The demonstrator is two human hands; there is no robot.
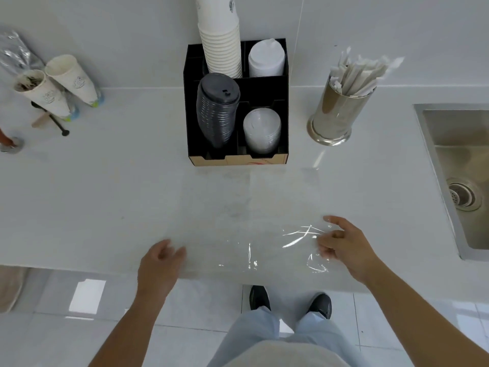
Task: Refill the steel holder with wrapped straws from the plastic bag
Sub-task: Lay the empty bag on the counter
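The steel holder (334,116) stands at the back right of the counter, upright, with several paper-wrapped straws (357,74) sticking out of it and leaning right. A clear plastic bag (246,226) lies flat on the counter near the front edge and looks empty. My right hand (346,247) is at the bag's right edge, thumb and fingers pinching the crinkled plastic. My left hand (158,266) hovers at the bag's left edge with loosely curled, parted fingers; I see nothing held in it.
A black organizer (264,88) with stacked paper cups (222,41) and lids sits behind the bag. Two paper cups (55,86) stand at the back left. A steel sink (457,176) is set into the counter at the right. The counter's front edge runs under my hands.
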